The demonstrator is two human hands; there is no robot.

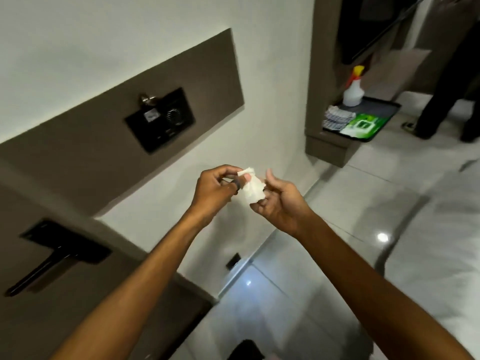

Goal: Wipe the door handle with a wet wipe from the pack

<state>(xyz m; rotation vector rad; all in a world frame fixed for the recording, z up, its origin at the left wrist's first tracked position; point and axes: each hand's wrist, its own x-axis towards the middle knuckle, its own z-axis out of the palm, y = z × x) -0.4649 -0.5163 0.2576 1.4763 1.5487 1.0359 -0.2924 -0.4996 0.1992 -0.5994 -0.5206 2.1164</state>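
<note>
Dim, cool indoor light; bright glare spots on glossy floor tiles (382, 237). Soft motion blur throughout, worst at wall panel (159, 120). Strong wide-angle bending toward frame edges.

Two bare hands are seen, the left hand (215, 189) and the right hand (279, 201); one white wet wipe (251, 188) is held between them; one dark ring (237, 185) is counted on a left finger; one black lever door handle (49, 263) is seen at lower left; one black wall panel (160, 119) is counted on the brown board; one dark tray (384, 110) is seen at right; on it are counted one green wipe pack (362, 126), one white spray bottle (352, 89) and one stack of folded checked cloths (336, 117); one other person's dark-trousered legs (441, 100) are seen.
</note>
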